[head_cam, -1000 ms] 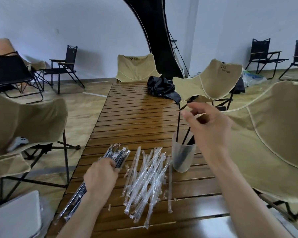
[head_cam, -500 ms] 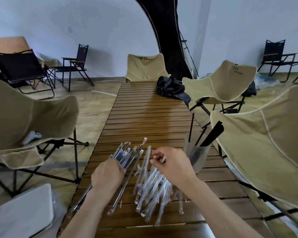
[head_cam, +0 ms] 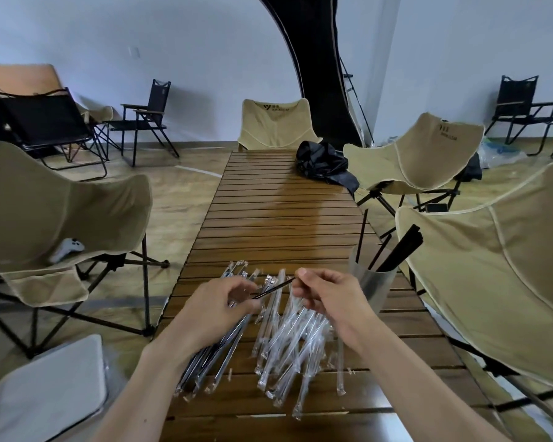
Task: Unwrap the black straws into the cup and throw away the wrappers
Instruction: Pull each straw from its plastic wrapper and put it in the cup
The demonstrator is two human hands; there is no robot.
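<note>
A bare black straw (head_cam: 273,288) runs between my two hands above the slatted wooden table (head_cam: 278,218). My right hand (head_cam: 328,296) pinches its upper end. My left hand (head_cam: 217,309) grips a bundle of wrapped black straws (head_cam: 211,355), and the straw's lower end comes out of that bundle. A heap of empty clear wrappers (head_cam: 292,339) lies under and in front of my right hand. The translucent cup (head_cam: 372,287) stands at the table's right edge with several black straws (head_cam: 396,250) sticking out of it.
Tan folding chairs flank the table on the left (head_cam: 55,212) and right (head_cam: 492,275), with another (head_cam: 275,129) at the far end. A black bag (head_cam: 324,165) lies on the far right of the table. A white lidded bin (head_cam: 48,390) sits low at the left.
My right hand left the cup, came back over the wrapper heap and now pinches a black straw that is partly out of its wrapper. My left hand kept its bundle.
</note>
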